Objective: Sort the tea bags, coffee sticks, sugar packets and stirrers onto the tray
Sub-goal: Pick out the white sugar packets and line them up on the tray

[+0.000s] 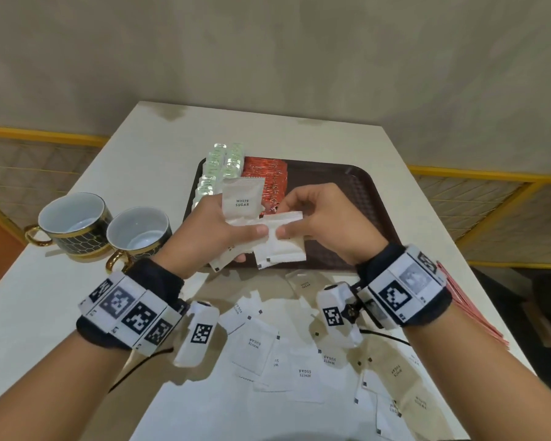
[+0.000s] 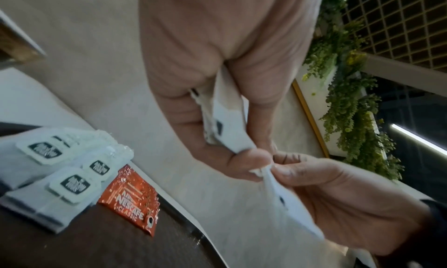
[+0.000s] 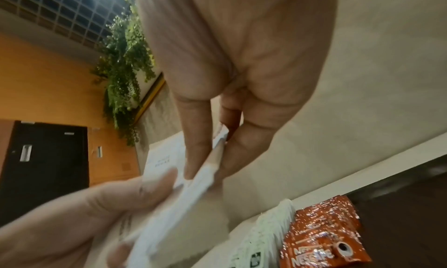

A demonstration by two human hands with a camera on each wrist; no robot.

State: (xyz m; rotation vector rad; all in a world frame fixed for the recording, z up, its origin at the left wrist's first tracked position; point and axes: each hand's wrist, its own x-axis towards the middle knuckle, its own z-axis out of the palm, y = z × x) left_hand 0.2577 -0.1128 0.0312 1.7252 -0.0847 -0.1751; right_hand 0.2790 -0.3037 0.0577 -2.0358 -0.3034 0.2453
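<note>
My left hand (image 1: 252,240) grips a small fan of white sugar packets (image 1: 243,198) above the front left of the dark brown tray (image 1: 347,192). My right hand (image 1: 282,219) pinches the edge of one sugar packet (image 1: 280,253) in that fan, thumb to thumb with the left. The left wrist view shows the packets (image 2: 227,123) between my left fingers, and the right wrist view shows one packet (image 3: 217,151) pinched. Green-white tea bags (image 1: 223,163) and red coffee sticks (image 1: 272,183) lie in rows at the tray's far left. Several loose sugar packets (image 1: 255,345) lie on the table below my wrists.
Two dark cups with gold handles (image 1: 77,224) (image 1: 137,237) stand on the white table (image 1: 411,202) left of the tray. A bundle of thin pink-red sticks (image 1: 471,313) lies by the right table edge. The tray's right half is bare.
</note>
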